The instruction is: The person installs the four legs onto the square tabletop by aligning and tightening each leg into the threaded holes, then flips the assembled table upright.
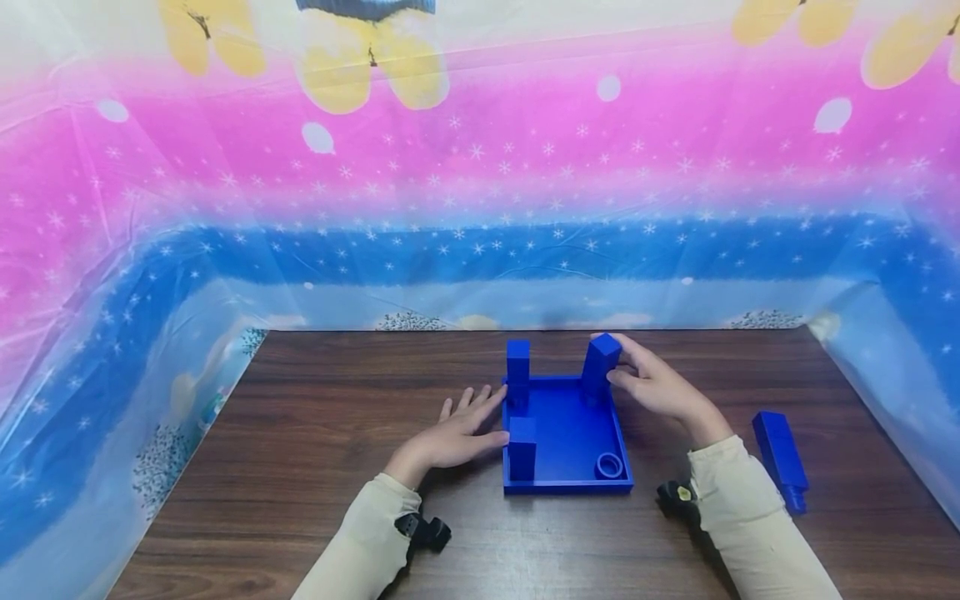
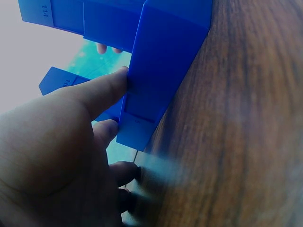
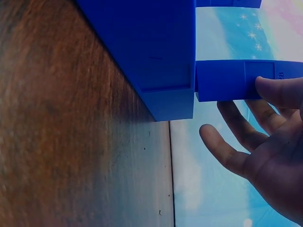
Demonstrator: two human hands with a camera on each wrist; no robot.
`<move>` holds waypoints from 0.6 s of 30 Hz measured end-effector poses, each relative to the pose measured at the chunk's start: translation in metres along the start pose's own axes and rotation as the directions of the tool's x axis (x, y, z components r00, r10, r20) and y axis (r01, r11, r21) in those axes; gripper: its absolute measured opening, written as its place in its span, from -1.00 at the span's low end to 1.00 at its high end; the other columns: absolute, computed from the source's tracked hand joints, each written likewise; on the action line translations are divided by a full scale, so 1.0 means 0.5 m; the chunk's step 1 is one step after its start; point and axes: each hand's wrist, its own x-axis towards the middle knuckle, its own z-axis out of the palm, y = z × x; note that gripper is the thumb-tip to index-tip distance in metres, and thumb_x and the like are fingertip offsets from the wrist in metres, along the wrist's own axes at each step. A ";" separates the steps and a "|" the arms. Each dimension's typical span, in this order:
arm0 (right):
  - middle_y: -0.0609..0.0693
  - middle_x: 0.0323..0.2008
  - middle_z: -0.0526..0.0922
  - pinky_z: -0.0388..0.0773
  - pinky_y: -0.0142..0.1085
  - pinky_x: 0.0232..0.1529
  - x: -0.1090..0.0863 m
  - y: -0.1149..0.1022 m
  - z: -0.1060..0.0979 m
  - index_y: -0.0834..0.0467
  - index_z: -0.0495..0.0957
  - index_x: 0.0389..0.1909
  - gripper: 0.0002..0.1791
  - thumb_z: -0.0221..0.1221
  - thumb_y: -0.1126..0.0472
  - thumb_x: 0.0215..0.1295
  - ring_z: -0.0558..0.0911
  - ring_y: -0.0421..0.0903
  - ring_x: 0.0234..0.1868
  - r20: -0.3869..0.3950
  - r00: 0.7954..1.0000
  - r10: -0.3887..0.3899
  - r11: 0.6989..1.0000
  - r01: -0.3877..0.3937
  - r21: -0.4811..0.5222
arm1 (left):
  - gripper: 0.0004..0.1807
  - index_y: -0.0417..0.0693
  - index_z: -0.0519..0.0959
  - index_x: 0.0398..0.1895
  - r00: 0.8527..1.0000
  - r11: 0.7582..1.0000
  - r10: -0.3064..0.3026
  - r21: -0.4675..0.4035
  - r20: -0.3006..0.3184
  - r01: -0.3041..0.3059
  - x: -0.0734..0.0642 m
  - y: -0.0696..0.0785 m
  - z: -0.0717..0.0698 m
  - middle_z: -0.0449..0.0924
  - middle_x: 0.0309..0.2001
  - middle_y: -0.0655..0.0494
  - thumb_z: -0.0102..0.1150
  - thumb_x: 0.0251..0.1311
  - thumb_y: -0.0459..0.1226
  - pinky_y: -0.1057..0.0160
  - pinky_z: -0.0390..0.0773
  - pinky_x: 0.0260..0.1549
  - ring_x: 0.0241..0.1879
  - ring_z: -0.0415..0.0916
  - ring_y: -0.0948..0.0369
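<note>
A shallow square blue plastic panel (image 1: 562,437) with a raised rim lies on the table. Blue square legs stand at three of its corners: back left (image 1: 518,367), front left (image 1: 522,450) and back right. My right hand (image 1: 667,390) pinches the back-right leg (image 1: 600,363), thumb on the near side and fingers behind; this leg leans slightly to the right. My left hand (image 1: 453,435) touches the panel's left side with outstretched fingers, thumb near the front-left leg. In the left wrist view, the left fingertips (image 2: 122,78) press the panel's side wall. A round socket (image 1: 608,466) shows at the front-right corner.
Right of the right forearm lies a loose blue leg (image 1: 780,454) with a narrower screw end toward me. The dark wood tabletop (image 1: 337,375) ends at a printed cloth backdrop (image 1: 480,250) behind and on both sides.
</note>
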 end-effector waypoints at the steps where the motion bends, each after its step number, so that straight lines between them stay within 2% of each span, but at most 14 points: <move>1: 0.37 0.47 0.36 0.41 0.31 0.34 0.000 0.000 0.000 0.22 0.16 0.62 -0.33 -0.01 0.50 0.55 0.36 0.39 0.46 -0.001 1.000 0.002 1.000 -0.002 0.003 | -0.10 0.21 -0.14 0.76 1.000 1.000 0.000 0.000 0.000 0.000 0.000 0.000 0.000 -0.30 0.72 -0.12 -0.01 0.55 0.21 -0.25 -0.58 0.53 0.66 -0.54 -0.13; 18: 0.36 0.36 0.48 0.53 0.22 0.27 -0.001 0.001 -0.001 0.22 0.23 0.57 -0.35 0.08 0.51 0.51 0.45 0.36 0.39 -0.017 1.000 -0.017 1.000 0.017 0.005 | -0.09 0.20 -0.15 0.76 1.000 1.000 0.001 -0.005 0.001 -0.001 0.001 -0.002 0.000 -0.30 0.72 -0.12 -0.01 0.55 0.21 -0.26 -0.58 0.52 0.66 -0.55 -0.14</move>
